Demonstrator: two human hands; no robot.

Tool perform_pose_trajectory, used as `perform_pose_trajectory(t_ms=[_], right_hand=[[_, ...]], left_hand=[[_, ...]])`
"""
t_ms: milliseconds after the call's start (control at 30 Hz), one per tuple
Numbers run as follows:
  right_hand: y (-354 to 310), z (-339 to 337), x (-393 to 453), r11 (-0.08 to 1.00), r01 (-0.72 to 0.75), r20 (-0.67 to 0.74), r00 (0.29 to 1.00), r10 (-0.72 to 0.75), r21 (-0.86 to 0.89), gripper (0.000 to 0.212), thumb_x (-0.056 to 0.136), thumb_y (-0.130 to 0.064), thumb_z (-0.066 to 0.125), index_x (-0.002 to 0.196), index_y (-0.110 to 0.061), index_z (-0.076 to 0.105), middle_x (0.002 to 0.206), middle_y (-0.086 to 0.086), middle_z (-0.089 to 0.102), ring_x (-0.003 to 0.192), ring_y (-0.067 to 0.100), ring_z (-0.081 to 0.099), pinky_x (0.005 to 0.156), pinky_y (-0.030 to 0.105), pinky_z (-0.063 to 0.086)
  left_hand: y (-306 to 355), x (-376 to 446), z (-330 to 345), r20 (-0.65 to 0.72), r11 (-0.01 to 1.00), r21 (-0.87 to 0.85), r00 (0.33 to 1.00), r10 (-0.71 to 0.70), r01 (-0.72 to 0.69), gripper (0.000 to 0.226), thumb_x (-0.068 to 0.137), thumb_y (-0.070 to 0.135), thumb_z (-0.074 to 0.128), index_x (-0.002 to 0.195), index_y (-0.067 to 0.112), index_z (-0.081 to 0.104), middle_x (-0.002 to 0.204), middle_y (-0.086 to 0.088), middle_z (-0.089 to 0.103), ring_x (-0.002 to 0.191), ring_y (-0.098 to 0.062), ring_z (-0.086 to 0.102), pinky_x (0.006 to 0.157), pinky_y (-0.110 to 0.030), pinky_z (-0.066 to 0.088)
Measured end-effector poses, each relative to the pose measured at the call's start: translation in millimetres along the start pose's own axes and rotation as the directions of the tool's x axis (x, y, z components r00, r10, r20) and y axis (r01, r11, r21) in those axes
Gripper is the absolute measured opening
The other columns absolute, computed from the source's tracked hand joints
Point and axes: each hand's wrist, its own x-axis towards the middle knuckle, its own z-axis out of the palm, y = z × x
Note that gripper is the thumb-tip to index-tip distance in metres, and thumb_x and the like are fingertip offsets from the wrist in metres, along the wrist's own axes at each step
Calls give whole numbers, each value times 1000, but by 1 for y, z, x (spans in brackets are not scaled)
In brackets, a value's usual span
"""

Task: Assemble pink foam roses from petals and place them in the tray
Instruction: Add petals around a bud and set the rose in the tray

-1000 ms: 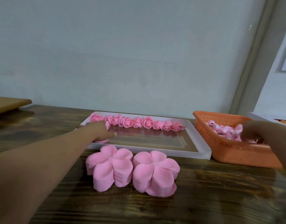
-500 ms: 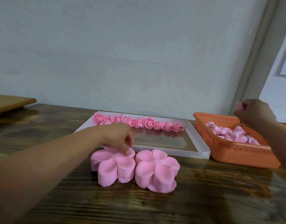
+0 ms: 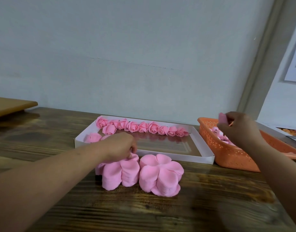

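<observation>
Two stacks of pink foam petals stand side by side on the tabletop (image 3: 160, 211), the left stack (image 3: 120, 171) touching the right stack (image 3: 160, 174), both just before the near wall of the white tray (image 3: 190, 157). Nine finished roses (image 3: 142, 127) line the tray's far edge, with about three more at its left end; the mirrored floor on the right lies bare. The left hand (image 3: 118, 146) has its grip pinching the top of the left stack. The right hand (image 3: 235, 126) has its grip clenched round a pink bud (image 3: 222, 118) above the orange basket (image 3: 230, 153), which stands just right of the tray.
</observation>
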Motion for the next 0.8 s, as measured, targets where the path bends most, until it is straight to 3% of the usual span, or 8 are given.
perform_pose_trajectory(t_ms=[67,167,333,500,600,700,800], right_hand=[[-5,2,-5,1000,13,19,1000,-13,9,35,95,-30,48,75,-6,64,67,14,66,59,33,62,60,45,56],[-13,5,-11,999,46,20,999,-46,9,36,94,-30,50,81,0,65,73,19,66,64,35,62,63,49,55],[-19,11,-18,998,68,12,998,-68,6,36,92,-26,52,82,6,63,77,24,65,71,39,60,63,41,50],[-19,17,-25,998,69,37,997,-69,3,34,92,-28,51,74,-3,65,68,14,66,63,30,60,58,37,50],[-20,19,-27,995,95,34,995,-95,20,33,91,-28,52,70,-6,64,65,10,63,60,26,57,56,35,47],[-21,21,-29,995,100,41,994,-101,31,30,90,-27,54,68,-7,62,64,8,60,59,25,54,54,33,42],[-22,23,-31,993,107,78,991,-110,42,24,86,-22,58,69,-7,62,65,6,58,60,23,52,54,32,38]], left_hand=[[3,-1,0,-9,1000,29,1000,-9,10,15,87,14,57,94,16,70,80,4,63,81,-17,56,47,-15,23],[4,-3,2,-46,998,58,999,-27,30,9,88,17,56,80,20,58,70,8,52,75,-16,50,48,-22,21],[3,-9,0,-108,998,47,993,-46,51,12,85,21,61,73,18,58,86,1,62,77,-17,54,54,-26,28],[3,-12,-5,-126,994,92,991,-48,60,29,83,20,60,61,23,41,75,6,50,68,-12,42,51,-25,24],[2,-13,-10,-111,994,89,992,-50,60,27,82,19,59,61,22,43,74,5,52,63,-10,41,50,-24,23],[0,-13,-16,-90,998,-28,994,-64,62,32,82,14,60,59,24,41,63,9,48,58,-3,39,57,-27,33],[0,-12,-18,-84,994,-99,995,-52,44,20,83,7,59,72,24,54,62,14,48,58,3,41,59,-25,34]])
